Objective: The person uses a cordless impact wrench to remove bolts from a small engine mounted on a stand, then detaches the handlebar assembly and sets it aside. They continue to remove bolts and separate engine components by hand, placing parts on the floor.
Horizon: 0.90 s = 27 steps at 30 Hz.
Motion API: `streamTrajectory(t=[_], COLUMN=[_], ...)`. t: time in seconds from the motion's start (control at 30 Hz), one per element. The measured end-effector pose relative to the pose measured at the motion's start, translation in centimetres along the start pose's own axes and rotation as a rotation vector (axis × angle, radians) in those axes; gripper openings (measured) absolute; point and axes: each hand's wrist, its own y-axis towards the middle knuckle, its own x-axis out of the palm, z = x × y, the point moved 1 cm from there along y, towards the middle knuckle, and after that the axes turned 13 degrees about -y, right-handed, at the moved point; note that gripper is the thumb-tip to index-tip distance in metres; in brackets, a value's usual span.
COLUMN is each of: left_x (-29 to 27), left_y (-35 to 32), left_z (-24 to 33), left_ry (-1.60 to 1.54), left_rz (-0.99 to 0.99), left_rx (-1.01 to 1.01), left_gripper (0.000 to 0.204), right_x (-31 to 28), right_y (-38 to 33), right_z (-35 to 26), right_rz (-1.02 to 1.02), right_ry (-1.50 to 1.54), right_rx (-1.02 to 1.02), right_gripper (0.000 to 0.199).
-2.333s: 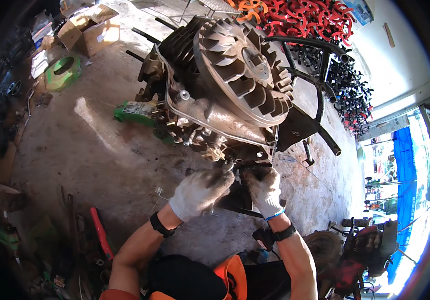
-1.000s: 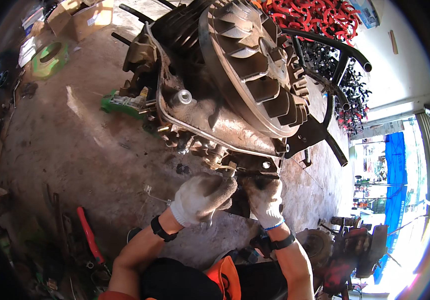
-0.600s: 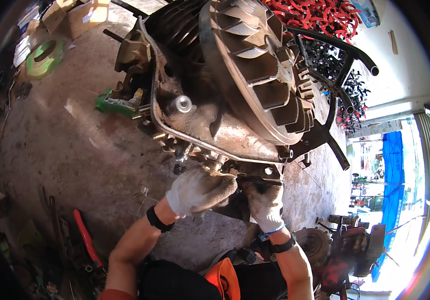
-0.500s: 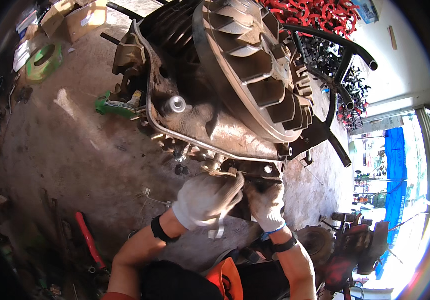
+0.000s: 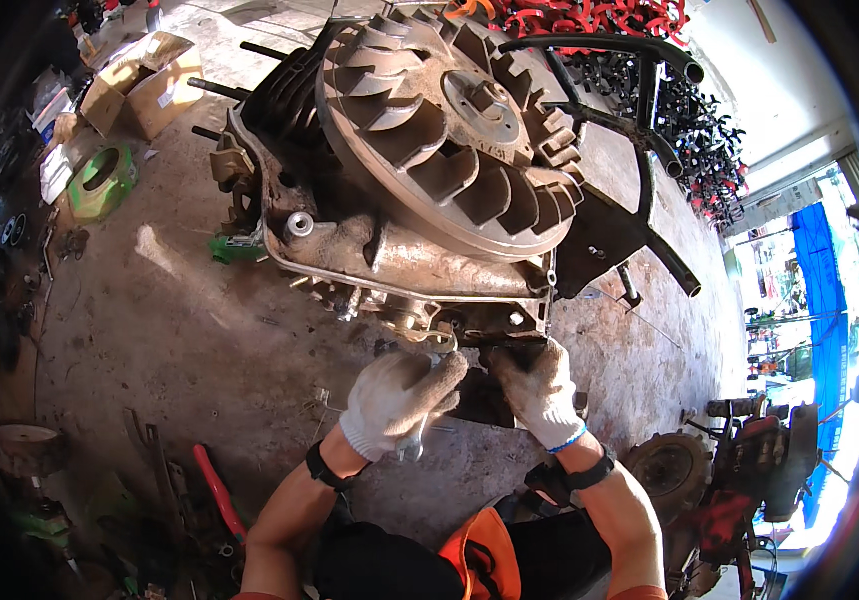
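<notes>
Both gloved hands work under the engine (image 5: 420, 200) on the floor (image 5: 170, 330). The left hand (image 5: 400, 395) has its grip closed around a wrench (image 5: 412, 445). The right hand (image 5: 540, 390) presses against the engine's underside; whether its grip holds anything cannot be told.

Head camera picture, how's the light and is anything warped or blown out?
Head view: hard sun lights the finned flywheel and casts dark shadow beneath the engine, around the gloved left hand and right hand; the black frame tube bows near the rim; the bright right-hand background is washed out.

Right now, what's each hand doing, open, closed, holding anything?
Left hand: closed around a metal wrench, at the engine's lower edge.
Right hand: fingers curled on the engine's underside; whether it holds anything cannot be told.
</notes>
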Motion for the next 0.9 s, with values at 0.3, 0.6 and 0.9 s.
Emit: streamTrajectory(t=[0.3,0.6,0.9], left_x=[1.8,4.4,-0.6], left_y=[0.8,1.7,0.2], left_z=[-3.6,-0.3,4.6], left_ry=[-0.107,-0.312,0.013], left_rz=[0.086,0.393,0.320], left_rx=[0.192,-0.031,-0.011], left_gripper=[0.055,0.045,0.019], right_x=[-0.8,-0.9,0.3], right_y=[-0.2,-0.3,0.5], right_z=[0.1,-0.3,0.6], right_rz=[0.024,-0.009,-0.019], right_ry=[-0.146,-0.003,0.136], right_rx=[-0.070,-0.023,-0.066], right_gripper=[0.017,0.015,0.028])
